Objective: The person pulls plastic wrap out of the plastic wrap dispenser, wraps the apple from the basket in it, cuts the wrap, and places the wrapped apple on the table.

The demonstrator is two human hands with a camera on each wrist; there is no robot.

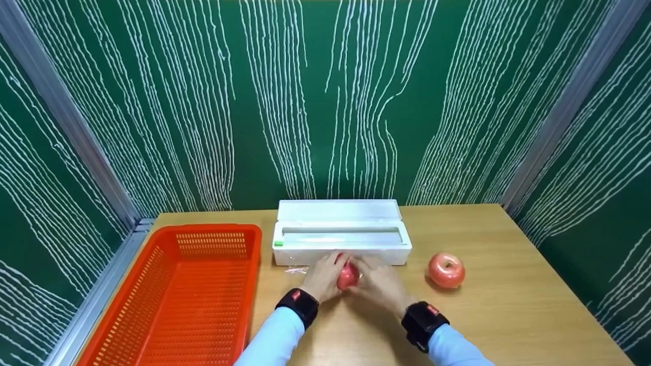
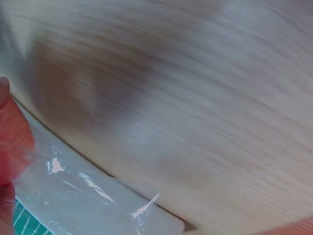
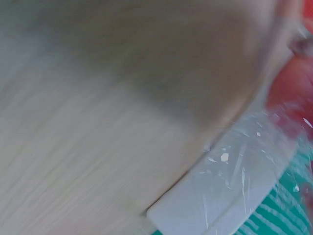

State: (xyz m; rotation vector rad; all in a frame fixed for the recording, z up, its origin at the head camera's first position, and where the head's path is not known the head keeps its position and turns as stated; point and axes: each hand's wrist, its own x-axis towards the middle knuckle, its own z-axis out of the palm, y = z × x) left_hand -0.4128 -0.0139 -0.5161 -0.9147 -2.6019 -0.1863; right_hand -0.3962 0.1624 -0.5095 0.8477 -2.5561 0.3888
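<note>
A red apple [image 1: 348, 277] is held between both hands, just in front of the white box. My left hand [image 1: 321, 277] grips its left side with curled fingers. From the other side my right hand [image 1: 380, 283] has its fingers round the same apple, partly covering it. Clear plastic film [image 2: 90, 188] clings about the apple and trails from it, crumpled and shiny, in both wrist views. A bit of this film [image 1: 297, 270] also shows left of the hands in the head view. Most of each hand lies outside its own wrist view.
Behind the hands stands a long white box [image 1: 341, 255], lid [image 1: 339, 209] raised, with a roll [image 1: 342, 238] inside. A second red apple [image 1: 446, 270] sits to the right on the wooden table [image 1: 508, 310]. An orange-red plastic basket [image 1: 257, 254] stands at the left.
</note>
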